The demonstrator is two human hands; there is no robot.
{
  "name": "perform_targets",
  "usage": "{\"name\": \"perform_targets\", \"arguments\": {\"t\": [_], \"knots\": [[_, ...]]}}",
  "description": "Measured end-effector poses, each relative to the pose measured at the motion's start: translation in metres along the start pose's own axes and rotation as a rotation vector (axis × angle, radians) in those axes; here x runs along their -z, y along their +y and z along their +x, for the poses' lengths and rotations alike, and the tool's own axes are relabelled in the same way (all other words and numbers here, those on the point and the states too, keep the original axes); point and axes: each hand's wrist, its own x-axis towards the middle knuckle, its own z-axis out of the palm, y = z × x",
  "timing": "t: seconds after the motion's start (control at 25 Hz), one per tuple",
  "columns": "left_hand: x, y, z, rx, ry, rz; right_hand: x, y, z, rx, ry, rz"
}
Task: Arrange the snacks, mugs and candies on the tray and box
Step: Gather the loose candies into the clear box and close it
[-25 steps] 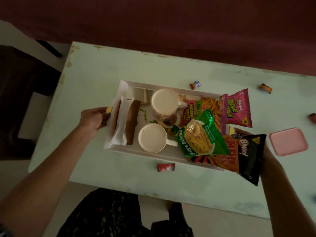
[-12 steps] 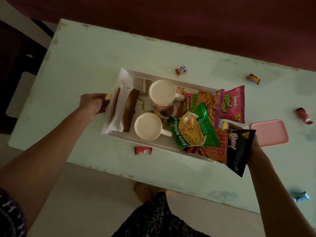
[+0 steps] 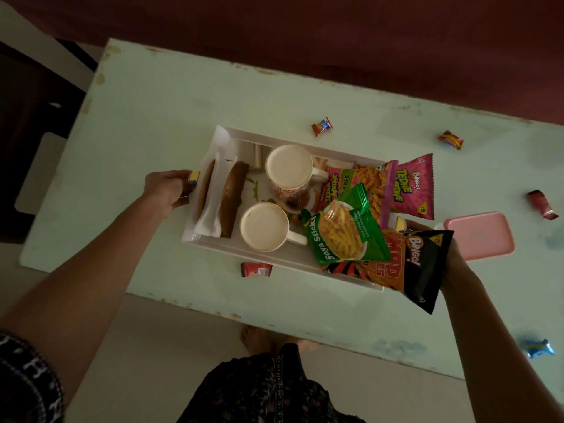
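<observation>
With the left hand (image 3: 169,187) and right hand (image 3: 439,236) each gripping an end, the loaded tray (image 3: 213,242) looks heavy and stiff, its mugs (image 3: 264,226) liable to slide unless kept level.

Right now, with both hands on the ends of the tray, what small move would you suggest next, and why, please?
Probably set the tray flat and release: left hand and right hand grip its ends, and candies like the red one lie loose on the table.
</observation>
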Motion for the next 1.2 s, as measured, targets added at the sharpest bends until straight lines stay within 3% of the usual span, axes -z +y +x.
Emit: {"name": "perform_targets", "arguments": {"t": [0.16,0.28,0.44,0.52,0.64,0.8,0.92,1.04,1.2], "knots": [[-0.003,-0.001,-0.003,-0.021,0.062,0.016,0.002,0.002,-0.005,-0.005,-0.012,-0.011],[-0.004,-0.001,-0.017,-0.178,0.253,0.027,0.008,0.007,-0.020,0.012,0.041,-0.092],[-0.003,-0.013,-0.082,-0.560,0.408,0.046,0.028,0.006,-0.051,0.260,0.382,-0.199],[-0.010,-0.033,-0.127,-0.713,0.313,0.076,0.035,0.007,-0.056,0.364,0.564,-0.360],[-0.037,-0.072,-0.196,-0.784,0.040,0.156,0.039,0.003,-0.049,0.406,0.797,-0.736],[-0.083,-0.129,-0.271,-0.658,-0.355,0.303,0.034,-0.010,-0.028,0.376,0.760,-0.845],[-0.115,-0.165,-0.313,-0.547,-0.588,0.397,0.039,-0.021,-0.012,0.376,0.616,-1.011],[-0.152,-0.187,-0.342,-0.412,-0.649,0.390,0.052,-0.021,-0.005,0.372,0.510,-1.146],[-0.214,-0.192,-0.362,-0.175,-0.598,0.271,0.085,-0.001,-0.020,0.521,0.472,-1.151]]}}
